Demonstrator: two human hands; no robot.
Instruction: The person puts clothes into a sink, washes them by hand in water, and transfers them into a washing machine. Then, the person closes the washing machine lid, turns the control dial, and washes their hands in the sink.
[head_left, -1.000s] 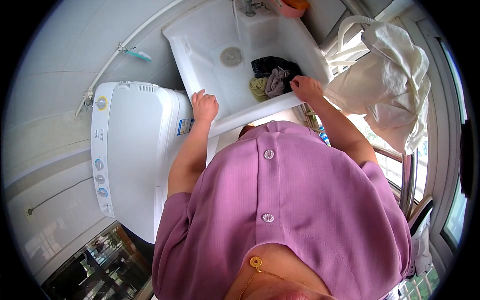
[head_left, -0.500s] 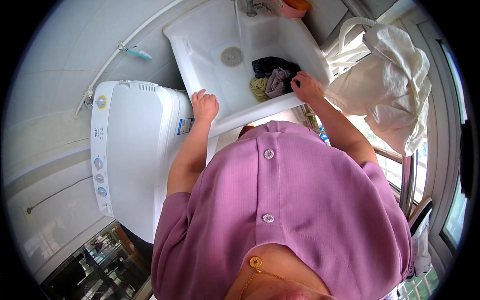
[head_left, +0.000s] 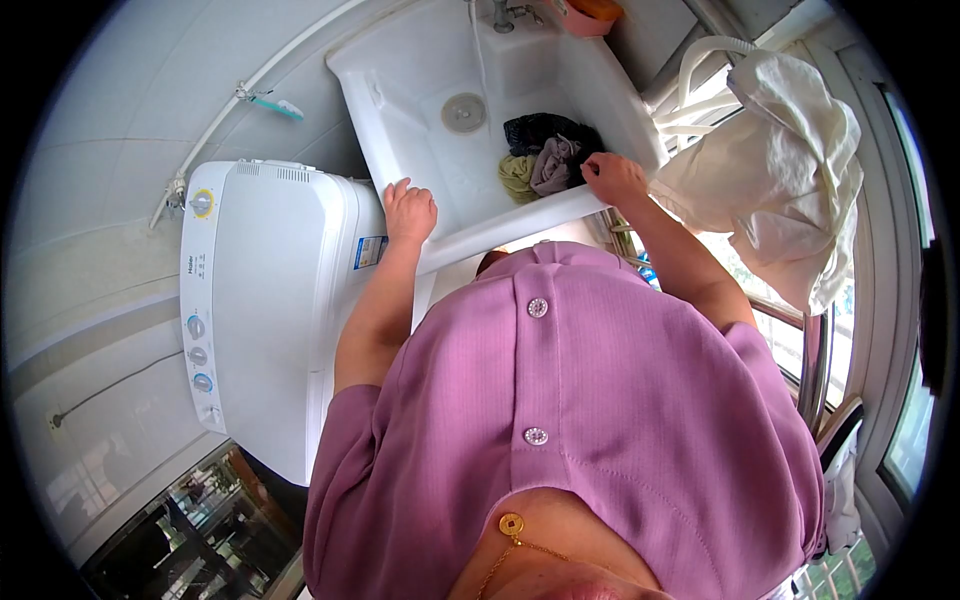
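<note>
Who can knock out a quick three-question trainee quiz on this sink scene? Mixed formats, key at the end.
1. Multiple choice: which of these lies nearest the person's bare right hand?
A) the grey metal tap
B) the crumpled black, greyish and yellow-green fabric pile
C) the round gold pendant

2. True or false: in the glossy white rectangular sink, the round metal drain is uncovered and apart from the fabric pile.

3. Short answer: on which side of the person does the boxy white washing machine stand?

Key: 1. B; 2. True; 3. The person's left.
</note>
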